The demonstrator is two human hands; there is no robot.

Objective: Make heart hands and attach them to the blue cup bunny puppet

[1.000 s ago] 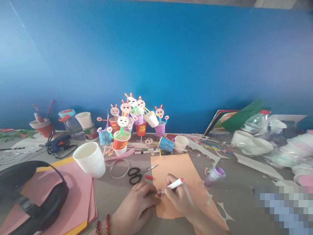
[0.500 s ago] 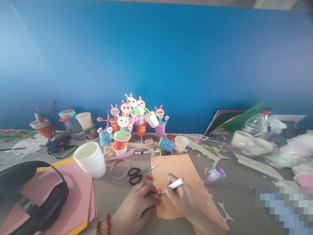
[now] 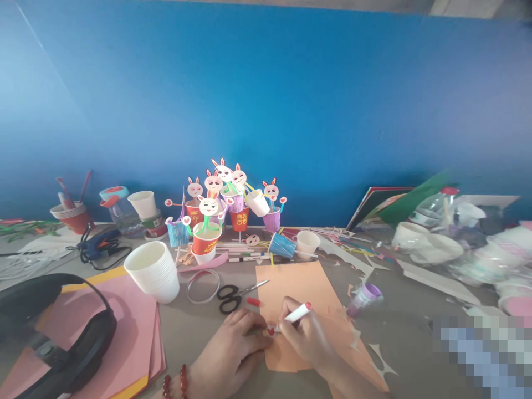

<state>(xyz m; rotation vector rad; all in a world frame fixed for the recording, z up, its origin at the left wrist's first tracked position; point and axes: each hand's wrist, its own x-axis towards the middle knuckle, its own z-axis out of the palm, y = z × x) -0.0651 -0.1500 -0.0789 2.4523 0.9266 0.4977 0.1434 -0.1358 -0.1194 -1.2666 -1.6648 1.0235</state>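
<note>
Fingers of the right hand (image 3: 304,334) pinched a marker (image 3: 298,313) at a small disc (image 3: 271,331) near the left edge of the orange paper (image 3: 293,281); the left hand (image 3: 233,348) curled beside the disc, its fingers' grip unclear.

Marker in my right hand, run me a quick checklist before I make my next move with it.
1. White marker gripped in the right hand: ok.
2. Left hand at the small heart-marked paper disc: ok, fingers at its left edge; how firmly they press, cannot tell.
3. Marker tip touching the disc: cannot tell, too small.
4. Red heart fully coloured: cannot tell, too small.
5. Red cap within sight: ok, lying near the scissors.
6. Scissors off the orange paper: not ok, their tips lie over its left edge.
</note>
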